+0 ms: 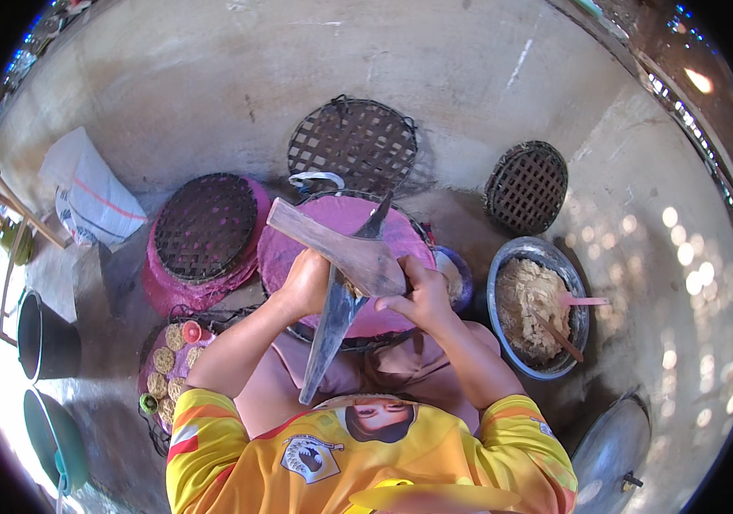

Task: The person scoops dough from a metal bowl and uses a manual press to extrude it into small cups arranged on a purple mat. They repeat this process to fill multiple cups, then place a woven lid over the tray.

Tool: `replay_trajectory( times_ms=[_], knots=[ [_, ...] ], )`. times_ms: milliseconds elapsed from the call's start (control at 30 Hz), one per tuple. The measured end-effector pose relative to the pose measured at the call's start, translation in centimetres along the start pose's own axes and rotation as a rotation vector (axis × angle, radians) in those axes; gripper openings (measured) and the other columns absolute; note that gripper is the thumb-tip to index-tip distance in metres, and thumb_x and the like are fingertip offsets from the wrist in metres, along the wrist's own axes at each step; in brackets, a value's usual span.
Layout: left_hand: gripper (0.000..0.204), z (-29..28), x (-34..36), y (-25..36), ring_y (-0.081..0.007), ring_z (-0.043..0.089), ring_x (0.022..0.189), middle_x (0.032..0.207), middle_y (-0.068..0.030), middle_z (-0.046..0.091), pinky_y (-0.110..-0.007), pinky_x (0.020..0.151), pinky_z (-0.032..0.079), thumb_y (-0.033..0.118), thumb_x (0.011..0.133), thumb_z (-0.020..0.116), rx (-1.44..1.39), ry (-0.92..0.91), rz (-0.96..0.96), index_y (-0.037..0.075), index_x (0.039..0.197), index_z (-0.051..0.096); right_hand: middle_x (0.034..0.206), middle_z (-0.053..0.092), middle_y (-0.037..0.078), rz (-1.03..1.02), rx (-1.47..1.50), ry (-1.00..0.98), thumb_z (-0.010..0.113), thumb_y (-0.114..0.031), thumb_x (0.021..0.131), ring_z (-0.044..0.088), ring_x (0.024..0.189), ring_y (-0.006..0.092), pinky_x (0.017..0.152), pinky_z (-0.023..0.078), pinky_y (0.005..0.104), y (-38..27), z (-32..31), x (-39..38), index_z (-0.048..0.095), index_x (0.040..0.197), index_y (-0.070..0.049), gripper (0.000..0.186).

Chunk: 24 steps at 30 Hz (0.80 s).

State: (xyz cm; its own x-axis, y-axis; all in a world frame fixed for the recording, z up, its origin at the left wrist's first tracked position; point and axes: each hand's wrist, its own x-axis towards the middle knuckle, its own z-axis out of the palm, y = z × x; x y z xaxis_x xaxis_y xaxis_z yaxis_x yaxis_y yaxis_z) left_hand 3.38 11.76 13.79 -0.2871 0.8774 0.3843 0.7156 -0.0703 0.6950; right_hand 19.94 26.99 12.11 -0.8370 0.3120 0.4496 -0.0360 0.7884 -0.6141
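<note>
Over my lap I hold up a crossed wooden tool (341, 248), made of a broad brown piece and a long, dark, narrow piece that tapers toward my shirt. My left hand (306, 281) is closed around it near the crossing, its fingers partly hidden behind the wood. At the rounded end of the broad piece, my right hand (424, 293) grips with the thumb in front. Just beyond and below the tool lies a round tray covered with pink cloth (298, 231). The exact kind of tool is not plain.
To the right stands a metal basin (495, 319) of tan dough with a pink-handled utensil. At left, round noodle-like cakes (164, 360) lie on a pink-covered tray. Woven trays (353, 141) lean on the wall. Buckets (49, 338) and a white sack (96, 193) stand farther left.
</note>
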Motion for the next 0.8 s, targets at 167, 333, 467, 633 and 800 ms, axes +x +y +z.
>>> replay_trajectory(
  times_ms=[167,333,467,633,800],
  knots=[
    [0.041,1.6,2.6,1.4,-0.0359,0.055,0.1,0.104,-0.0223,0.059,-0.04,0.084,0.042,0.015,0.062,0.068,-0.426,-0.258,0.169,0.003,0.101,0.06,0.065,0.053,0.008,-0.047,0.162,0.078,0.072,-0.058,0.06,0.051,0.058,0.0144,0.053,0.041,0.0284,1.9,-2.3,-1.8,0.053,0.088,0.002,0.068],
    [0.041,4.3,3.5,-0.5,-0.0279,0.06,0.089,0.103,-0.0172,0.061,-0.037,0.08,0.046,0.016,0.065,0.067,-0.33,-0.266,-0.191,0.006,0.105,0.06,0.061,0.051,0.002,0.063,0.442,0.358,0.068,-0.052,0.071,0.05,0.053,0.0144,0.05,0.04,0.0259,5.1,-3.0,-3.8,0.054,0.088,-0.001,0.056],
    [0.036,3.6,4.3,-2.5,-0.0141,0.061,0.077,0.086,-0.0023,0.063,-0.027,0.069,0.048,0.013,0.07,0.071,-0.963,0.1,-0.5,0.007,0.104,0.06,0.055,0.036,-0.004,0.705,0.916,0.468,0.055,-0.053,0.084,0.031,0.042,0.0035,0.038,0.025,0.0189,8.8,-5.5,-5.6,0.049,0.084,-0.008,0.046],
    [0.045,6.5,7.7,-1.6,-0.0123,0.055,0.091,0.106,-0.0053,0.057,-0.028,0.076,0.048,0.006,0.069,0.069,-1.129,0.309,-0.287,0.004,0.111,0.054,0.05,0.032,-0.004,0.817,1.529,-0.104,0.035,-0.075,0.075,0.03,0.036,0.0063,0.036,0.026,0.0212,9.1,-3.1,-7.0,0.05,0.08,-0.009,0.068],
    [0.038,7.8,12.0,-1.6,-0.0213,0.055,0.098,0.111,-0.0103,0.058,-0.037,0.08,0.047,0.013,0.074,0.061,-1.237,0.165,-0.221,0.003,0.109,0.055,0.048,0.036,-0.002,0.825,1.498,-0.444,0.025,-0.076,0.077,0.03,0.033,0.0073,0.035,0.029,0.0208,8.0,-1.1,-6.3,0.052,0.085,-0.007,0.075]
  ],
)
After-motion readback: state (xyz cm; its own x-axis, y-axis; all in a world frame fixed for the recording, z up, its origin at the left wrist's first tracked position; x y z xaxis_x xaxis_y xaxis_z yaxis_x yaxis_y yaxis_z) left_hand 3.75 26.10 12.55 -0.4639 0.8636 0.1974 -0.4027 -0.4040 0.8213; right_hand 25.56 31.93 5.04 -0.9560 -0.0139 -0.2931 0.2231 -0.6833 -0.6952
